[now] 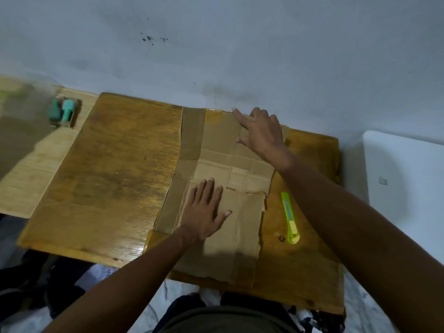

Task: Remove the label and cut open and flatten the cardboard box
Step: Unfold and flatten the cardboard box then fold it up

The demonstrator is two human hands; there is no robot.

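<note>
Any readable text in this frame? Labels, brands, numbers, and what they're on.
None readable.
Flattened cardboard: no print or label on the visible face, only brown tape strips.
Green utility knife: no legible marking.
Teal items in a clear pack, far left: blurred, any print unreadable.
White surface on the right: small grey mark, too small to read.
Left hand and right hand cover part of the cardboard.

Both arms are bare all the way up as far as the view goes, so no sleeves, and nothing on the wrists either. The left hand (204, 212) and right hand (262, 133) are bare too, no gloves and no rings I can make out. Down at the bottom edge there's a dark olive-grey top (228, 320) and what looks like dark trousers (182, 306), though it's pretty dim there.
</note>
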